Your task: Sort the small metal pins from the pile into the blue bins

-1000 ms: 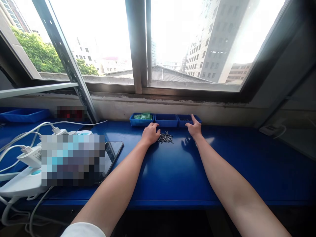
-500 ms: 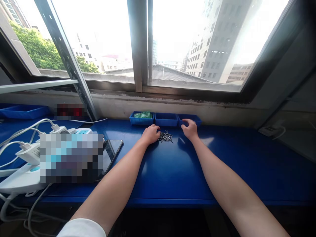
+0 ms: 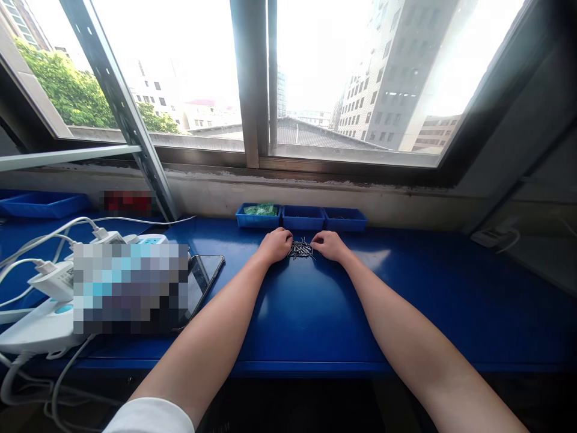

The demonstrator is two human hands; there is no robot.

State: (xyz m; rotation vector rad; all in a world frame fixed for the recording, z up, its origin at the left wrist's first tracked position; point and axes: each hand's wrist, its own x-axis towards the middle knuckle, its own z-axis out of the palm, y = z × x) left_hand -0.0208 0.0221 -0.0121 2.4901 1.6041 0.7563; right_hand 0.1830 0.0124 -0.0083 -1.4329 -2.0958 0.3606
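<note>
A small heap of thin, dark metal screws [image 3: 301, 249] lies on the blue tabletop between my two hands. My left hand [image 3: 276, 245] rests at the heap's left edge, fingers curled and closed together. On the opposite side, my right hand [image 3: 332, 245] has its thumb and fingers pinched at the heap's right edge. What either hand's fingertips hold is too small to make out. Behind the heap stand three blue bins: the left bin [image 3: 240, 218] with green packets [image 3: 260, 209], the middle bin [image 3: 303, 223] and the right bin [image 3: 346, 224], both with small dark pieces inside.
To the left lie a phone [image 3: 205, 279], a white power strip [image 3: 27, 337] with plugs and cables, and a blurred-out patch. Blue trays [image 3: 49, 205] sit farther left. A metal shelf post [image 3: 128, 114] rises before the window. A white adapter [image 3: 489, 237] lies far right.
My right hand has moved left and toward me, from in front of the right bin to the heap's right edge, and its fingers have closed. My left hand has stayed in place.
</note>
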